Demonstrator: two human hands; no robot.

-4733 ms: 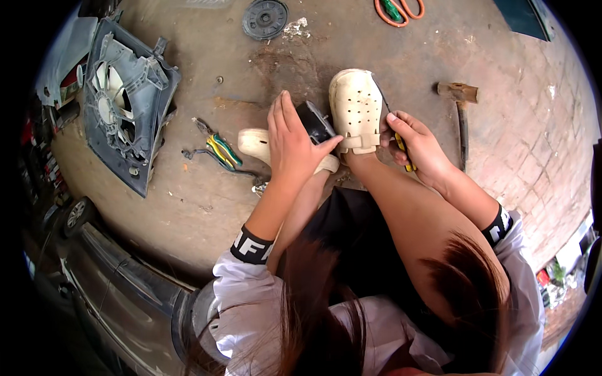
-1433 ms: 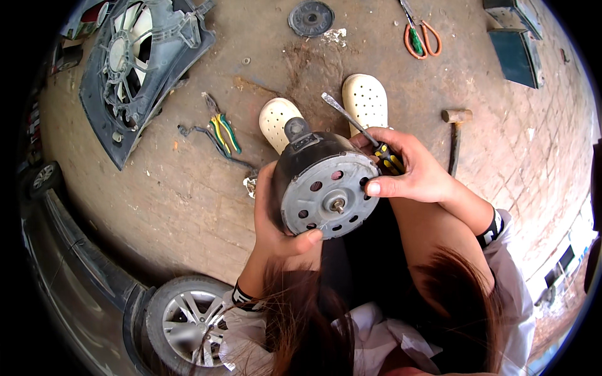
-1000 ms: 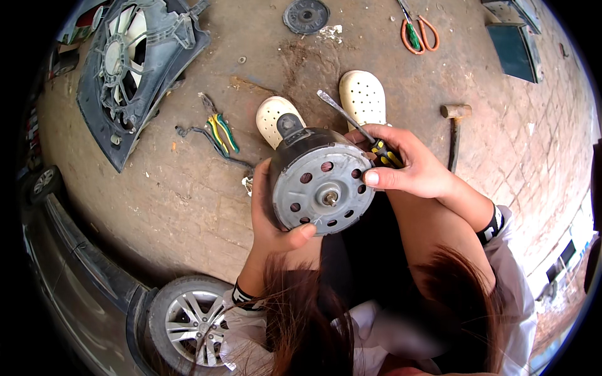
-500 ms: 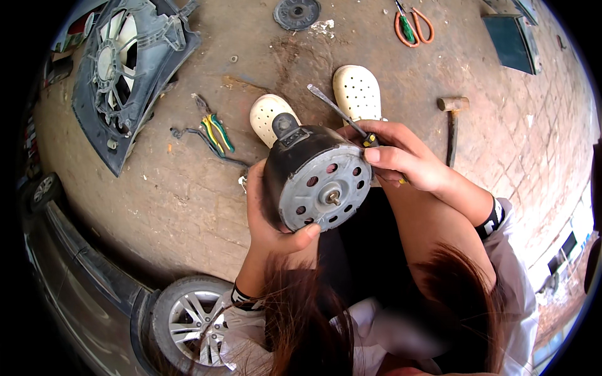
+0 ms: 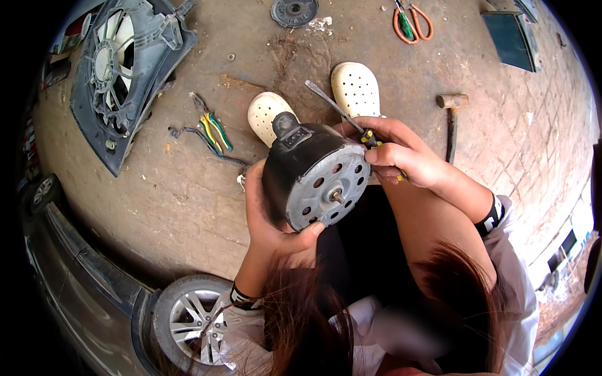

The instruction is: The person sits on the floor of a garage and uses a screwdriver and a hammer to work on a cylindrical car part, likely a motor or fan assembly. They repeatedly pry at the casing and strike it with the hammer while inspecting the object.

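A round electric motor with a black housing is held above my lap, its grey, holed end plate tilted toward me and to the right. A short metal shaft sticks out of the plate's middle. My left hand wraps the motor's left and lower side, thumb on the plate's lower rim. Closed around a screwdriver with a black and yellow handle, my right hand also touches the motor's upper right rim. The screwdriver's blade points up and left, away from the motor. A wire cable runs out from behind the motor.
On the ground at left lie pliers and a radiator fan assembly. Farther off are a dark round disc and orange-handled cutters. A hammer lies to the right. A parked car's wheel stands lower left.
The motor has turned slightly in my hands, its grey plate now facing more to the right. The screwdriver stays in my right hand, nearly unmoved.
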